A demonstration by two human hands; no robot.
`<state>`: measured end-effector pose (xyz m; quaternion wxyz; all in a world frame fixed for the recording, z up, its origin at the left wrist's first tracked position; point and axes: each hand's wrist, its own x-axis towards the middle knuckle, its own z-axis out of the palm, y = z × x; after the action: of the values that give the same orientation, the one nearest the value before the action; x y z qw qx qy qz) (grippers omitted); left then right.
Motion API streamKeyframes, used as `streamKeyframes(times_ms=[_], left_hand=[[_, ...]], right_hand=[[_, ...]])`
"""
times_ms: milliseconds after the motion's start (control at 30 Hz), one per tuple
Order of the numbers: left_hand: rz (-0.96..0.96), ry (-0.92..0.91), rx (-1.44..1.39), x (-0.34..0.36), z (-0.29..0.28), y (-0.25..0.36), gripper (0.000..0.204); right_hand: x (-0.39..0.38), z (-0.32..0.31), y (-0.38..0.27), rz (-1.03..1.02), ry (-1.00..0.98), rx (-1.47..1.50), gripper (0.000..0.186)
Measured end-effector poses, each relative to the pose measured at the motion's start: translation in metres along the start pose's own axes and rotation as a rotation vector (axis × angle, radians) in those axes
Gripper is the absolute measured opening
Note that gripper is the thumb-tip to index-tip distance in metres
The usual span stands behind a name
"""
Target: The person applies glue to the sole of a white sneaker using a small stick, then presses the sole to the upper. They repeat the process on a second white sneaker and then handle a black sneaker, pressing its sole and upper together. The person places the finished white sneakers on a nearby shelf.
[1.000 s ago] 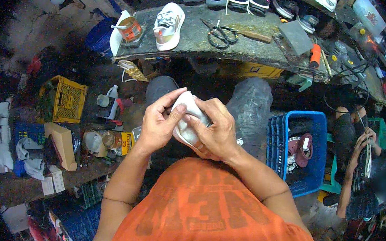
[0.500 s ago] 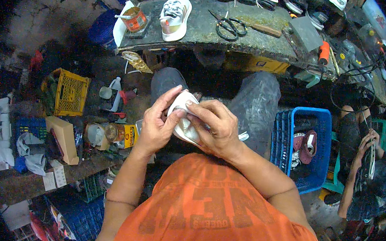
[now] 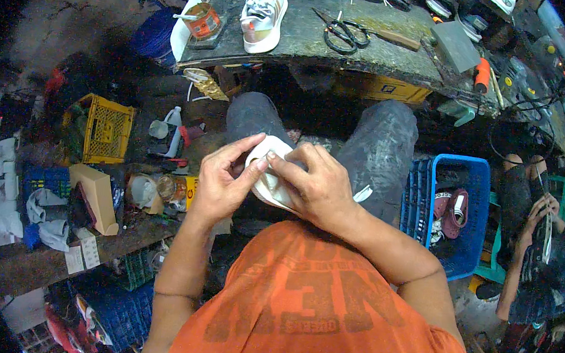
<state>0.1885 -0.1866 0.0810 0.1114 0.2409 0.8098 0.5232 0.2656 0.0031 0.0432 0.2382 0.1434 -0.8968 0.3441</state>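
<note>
A white shoe rests over my lap, its opening partly covered by my fingers. My left hand grips it from the left, thumb pressed near the inner edge and fingers along the outside. From the right, my right hand has its thumb and bent fingers on the shoe's edge and lining. A white lace end sticks out to the right of that hand. On the bench ahead stands another white sneaker, beside an orange tin with a brush in it.
Black scissors and a wooden-handled tool lie on the bench. A blue basket with maroon shoes stands at my right, near another person's hands. At left are a yellow crate and a cardboard box.
The whole view has shifted slightly. My right fingers have curled and drawn closer to the shoe's edge near my left thumb. Both hands keep hold of the shoe.
</note>
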Motion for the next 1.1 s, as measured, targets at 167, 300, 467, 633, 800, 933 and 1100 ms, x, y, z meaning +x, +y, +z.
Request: streamKeyframes(times_ms=[167, 300, 467, 633, 800, 933, 1100], left_hand=[[0.189, -0.091, 0.400, 0.005, -0.027, 0.013, 0.029], [0.240, -0.110, 0.504, 0.002, -0.028, 0.004, 0.030], [0.211, -0.147, 0.467, -0.001, -0.031, -0.018, 0.045], [-0.114, -0.424, -0.437, 0.001, -0.024, -0.045, 0.102], [-0.179, -0.360, -0.884, -0.002, 0.036, -0.070, 0.109], [-0.209, -0.305, -1.181, 0.011, 0.073, -0.060, 0.106], [-0.153, -0.370, -0.770, 0.025, 0.077, -0.033, 0.097]], right_hand=[[0.002, 0.008, -0.009, -0.004, 0.020, 0.049, 0.039], [0.002, 0.015, -0.011, 0.007, 0.013, 0.067, 0.038], [0.005, 0.017, -0.009, 0.030, -0.075, 0.051, 0.034], [0.001, -0.012, -0.006, 0.121, -0.059, 0.329, 0.056], [-0.016, -0.046, 0.004, 0.327, -0.224, 0.280, 0.094], [-0.015, -0.046, 0.012, 0.485, -0.225, 0.071, 0.106], [-0.004, -0.043, 0.039, 0.523, -0.208, 0.243, 0.091]])
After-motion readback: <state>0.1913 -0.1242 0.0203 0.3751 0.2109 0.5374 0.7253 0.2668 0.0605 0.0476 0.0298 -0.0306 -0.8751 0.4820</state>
